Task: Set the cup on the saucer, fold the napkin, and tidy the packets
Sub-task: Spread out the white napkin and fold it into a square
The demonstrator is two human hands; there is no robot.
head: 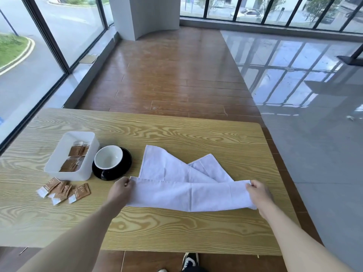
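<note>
A white cloth napkin (188, 185) lies on the wooden table (176, 134), its near part lifted and doubled over. My left hand (120, 190) pinches its left corner. My right hand (259, 193) pinches its right corner. A cup (108, 157), black outside and white inside, stands on a black saucer (125, 163) left of the napkin. Several brown and white packets (62, 190) lie loose on the table near the front left. More packets (75, 157) sit inside a white rectangular box (59, 154).
The white box stands just left of the saucer. The table's far edge and right edge border a wooden floor (176, 75). Glass walls run along the left and back. A shoe (189, 261) shows below the table's near edge.
</note>
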